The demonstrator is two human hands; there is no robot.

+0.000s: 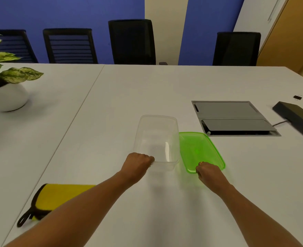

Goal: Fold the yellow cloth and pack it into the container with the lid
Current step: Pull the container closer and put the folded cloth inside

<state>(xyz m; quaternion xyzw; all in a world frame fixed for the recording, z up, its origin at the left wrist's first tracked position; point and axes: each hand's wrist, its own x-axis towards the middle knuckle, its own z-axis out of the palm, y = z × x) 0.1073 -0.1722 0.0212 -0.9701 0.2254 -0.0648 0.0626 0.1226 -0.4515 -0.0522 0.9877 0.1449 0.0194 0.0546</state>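
Observation:
A clear plastic container (157, 138) stands open and empty at the middle of the white table (111, 104). My left hand (138, 164) grips its near left corner. A green lid (199, 148) lies flat on the table just right of the container. My right hand (207, 171) holds the lid's near edge, a ring on one finger. The yellow cloth (58, 196), folded, with black trim and a black loop, lies at the near left, partly hidden by my left forearm.
A potted plant in a white pot (6, 97) stands at the far left. A grey cable hatch (232, 118) is set into the table at the right, with a dark box (297, 118) and its cable beyond. Black chairs (132, 41) line the far edge.

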